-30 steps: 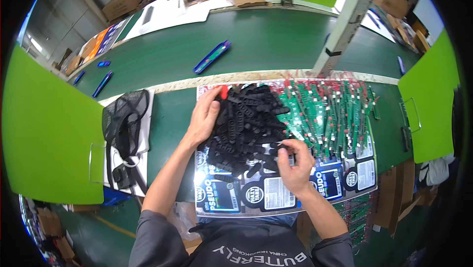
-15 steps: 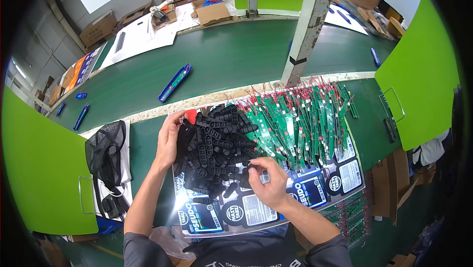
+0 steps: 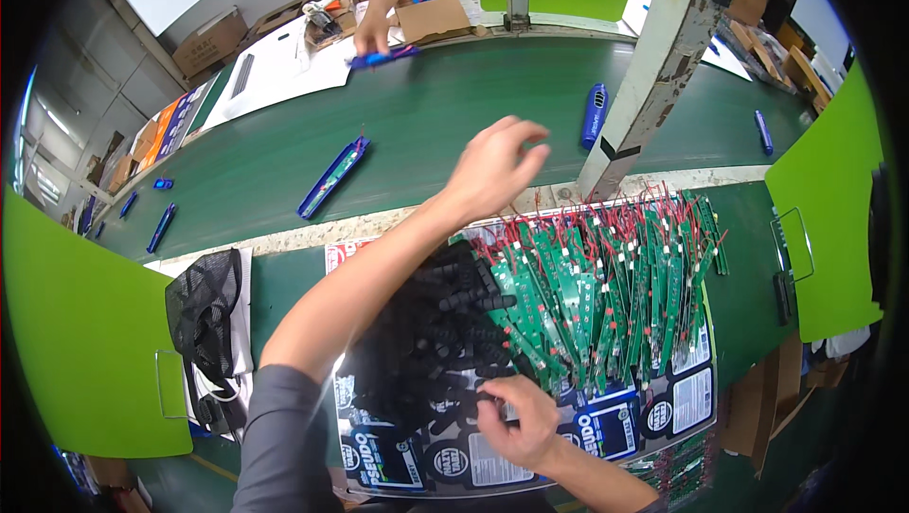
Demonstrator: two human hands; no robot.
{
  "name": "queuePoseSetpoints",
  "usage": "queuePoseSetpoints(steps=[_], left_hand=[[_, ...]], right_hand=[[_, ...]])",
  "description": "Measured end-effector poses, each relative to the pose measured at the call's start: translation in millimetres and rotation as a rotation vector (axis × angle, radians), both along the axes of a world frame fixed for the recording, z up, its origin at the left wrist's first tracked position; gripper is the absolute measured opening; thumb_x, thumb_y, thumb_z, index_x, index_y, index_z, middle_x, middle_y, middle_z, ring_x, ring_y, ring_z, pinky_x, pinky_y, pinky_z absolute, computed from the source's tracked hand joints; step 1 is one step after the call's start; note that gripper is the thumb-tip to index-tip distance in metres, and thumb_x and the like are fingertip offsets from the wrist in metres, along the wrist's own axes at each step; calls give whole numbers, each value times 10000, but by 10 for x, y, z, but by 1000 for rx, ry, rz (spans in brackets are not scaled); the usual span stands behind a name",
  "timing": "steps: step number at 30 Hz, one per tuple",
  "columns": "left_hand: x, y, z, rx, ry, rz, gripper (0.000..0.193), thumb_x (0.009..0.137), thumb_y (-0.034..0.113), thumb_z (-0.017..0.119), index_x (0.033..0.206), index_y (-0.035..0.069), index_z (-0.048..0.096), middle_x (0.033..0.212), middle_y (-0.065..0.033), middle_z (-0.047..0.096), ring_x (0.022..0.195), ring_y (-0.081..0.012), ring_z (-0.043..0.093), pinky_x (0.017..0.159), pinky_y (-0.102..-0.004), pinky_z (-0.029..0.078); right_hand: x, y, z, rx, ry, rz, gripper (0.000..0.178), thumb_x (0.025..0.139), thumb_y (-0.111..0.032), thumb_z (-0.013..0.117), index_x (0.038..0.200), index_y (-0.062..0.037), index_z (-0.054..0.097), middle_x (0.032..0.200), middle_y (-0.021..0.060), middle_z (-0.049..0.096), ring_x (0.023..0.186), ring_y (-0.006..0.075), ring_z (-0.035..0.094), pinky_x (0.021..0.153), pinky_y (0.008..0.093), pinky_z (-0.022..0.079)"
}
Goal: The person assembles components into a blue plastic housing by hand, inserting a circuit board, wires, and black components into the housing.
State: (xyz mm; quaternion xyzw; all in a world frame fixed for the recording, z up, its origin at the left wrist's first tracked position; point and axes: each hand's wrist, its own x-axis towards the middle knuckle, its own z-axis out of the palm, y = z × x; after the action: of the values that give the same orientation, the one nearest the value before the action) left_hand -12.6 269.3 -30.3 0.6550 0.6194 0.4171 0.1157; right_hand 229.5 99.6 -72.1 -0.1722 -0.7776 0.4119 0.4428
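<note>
Taking the middle of the view as the clock's centre, the left hand [image 3: 497,167] reaches to one o'clock, over the green belt [image 3: 436,106], with thumb and fingers wide apart and nothing visible between them. A closed blue case [image 3: 594,117] lies at two o'clock from it, not touched, and an open blue case [image 3: 333,177] lies at nine o'clock from it. The right hand [image 3: 521,418] is at five o'clock, narrow, thumb near the curled forefinger, at the edge of the black pieces [image 3: 464,295]; the fingers cover the place, so I cannot tell if it grips one. These pieces are heaped at six o'clock, probably because there both hands get them easily. The green circuit boards [image 3: 573,295] lie at four o'clock, mostly side by side with red wires toward the belt, perhaps so the wires tangle less. Under both is a printed sheet [image 3: 696,404], which may protect the table.
</note>
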Motion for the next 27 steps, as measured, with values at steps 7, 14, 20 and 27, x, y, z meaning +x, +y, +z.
queuePoseSetpoints(steps=[7, 14, 20, 27], left_hand=[[352, 1390, -227, -218, 203, 182, 301, 921, 194, 597, 1145, -1, 649, 1145, -243, 640, 1085, -428, 650, 922, -504, 531], [429, 1725, -281, -397, 220, 247, 347, 860, 155, 645, 1163, -15, 627, 1217, -250, 639, 1099, -431, 656, 917, -493, 549], [-164, 1334, -171, -429, 296, 216, 456, 841, 325, 711, 1167, 5, 698, 1064, -249, 717, 1012, -369, 702, 903, -430, 554], [-357, -553, 381, -346, -507, -43, 443, 1054, 199, 483, 1461, 26, 463, 1085, -97, 664, 839, -120, 623, 711, -270, 518]], right_hand=[[-16, 51, -23, -5, -13, 54, 353, 724, 88, 741, 1061, 35, 651, 936, 148, 693, 760, 295, 693, 650, 348, 575], [-5, 71, -13, -50, -6, 129, 345, 723, 47, 743, 1056, 28, 658, 977, 139, 688, 812, 276, 694, 703, 345, 580], [-25, -22, -39, -13, 53, 139, 343, 723, 54, 740, 1056, 27, 658, 957, 140, 686, 772, 276, 688, 677, 350, 574], [19, 6, 18, -7, 84, -6, 256, 760, 66, 729, 1004, 9, 679, 943, 144, 699, 785, 286, 700, 677, 360, 583]])
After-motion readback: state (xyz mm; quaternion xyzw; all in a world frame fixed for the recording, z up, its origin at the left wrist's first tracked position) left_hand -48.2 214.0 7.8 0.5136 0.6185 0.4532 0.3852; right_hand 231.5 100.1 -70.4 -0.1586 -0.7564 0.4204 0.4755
